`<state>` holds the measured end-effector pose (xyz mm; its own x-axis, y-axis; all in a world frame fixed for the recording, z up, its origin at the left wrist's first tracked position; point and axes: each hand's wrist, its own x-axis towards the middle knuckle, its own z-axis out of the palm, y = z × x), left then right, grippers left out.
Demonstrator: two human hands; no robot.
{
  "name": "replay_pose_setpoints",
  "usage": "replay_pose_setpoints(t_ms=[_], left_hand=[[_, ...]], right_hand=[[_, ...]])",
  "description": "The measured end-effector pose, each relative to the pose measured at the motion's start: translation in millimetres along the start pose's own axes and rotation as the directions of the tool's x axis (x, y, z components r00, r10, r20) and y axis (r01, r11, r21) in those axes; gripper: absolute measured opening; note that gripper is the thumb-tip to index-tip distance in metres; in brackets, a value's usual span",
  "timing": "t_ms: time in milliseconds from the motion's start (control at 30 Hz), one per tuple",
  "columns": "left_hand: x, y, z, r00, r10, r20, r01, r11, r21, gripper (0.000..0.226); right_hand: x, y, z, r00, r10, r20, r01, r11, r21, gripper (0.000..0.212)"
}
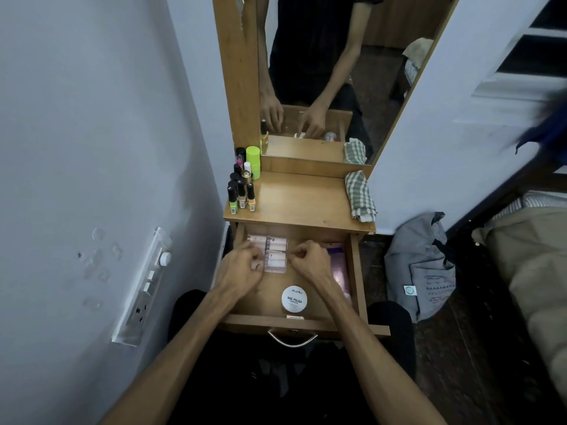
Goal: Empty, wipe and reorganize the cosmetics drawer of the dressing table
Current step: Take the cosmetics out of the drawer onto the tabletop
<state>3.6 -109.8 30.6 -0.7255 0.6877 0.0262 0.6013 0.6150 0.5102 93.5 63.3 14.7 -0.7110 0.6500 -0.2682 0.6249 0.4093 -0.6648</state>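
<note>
Hands [242,265] [310,256] curled over pale tubes [275,256], grip unclear.

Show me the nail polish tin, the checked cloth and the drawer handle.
Tin [294,298]: head view, middle of its white lid.
Cloth [359,196]: head view, middle of the fold.
Handle [292,339]: head view, middle of the metal bar.

- Showing smooth, faintly sheened wood across the drawer [356,271] and tabletop [300,200].
- Gleaming as curved polished metal on the handle [292,340].
- Lying as soft, matt checked cloth [360,196].
- Shining as glossy plastic on the round white jar [294,299].
</note>
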Motion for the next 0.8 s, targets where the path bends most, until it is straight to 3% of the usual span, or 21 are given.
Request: replay_pose_setpoints(t_ms=[167, 300, 567, 800], left_hand=[[-2, -4, 3, 0.980, 0.036, 0.196, -0.084, 0.966, 0.246, 0.041], [1, -3, 3, 0.962, 0.077, 0.261, -0.171, 0.916, 0.363, 0.052], [3, -3, 7, 0.962, 0.092, 0.256, -0.191, 0.900, 0.393, 0.058], [-3, -3, 4, 0.970, 0.094, 0.223, -0.166, 0.929, 0.331, 0.055]], right_hand=[[-4, -1, 23, 0.989, 0.118, 0.090, -0.120, 0.993, 0.021, 0.022], [-1, -10, 29, 0.984, 0.158, 0.084, -0.162, 0.986, 0.049, 0.021], [1, -8, 31, 0.958, 0.267, 0.107, -0.285, 0.928, 0.241, 0.027], [0, -12, 38, 0.958, 0.269, 0.098, -0.286, 0.881, 0.378, 0.014]])
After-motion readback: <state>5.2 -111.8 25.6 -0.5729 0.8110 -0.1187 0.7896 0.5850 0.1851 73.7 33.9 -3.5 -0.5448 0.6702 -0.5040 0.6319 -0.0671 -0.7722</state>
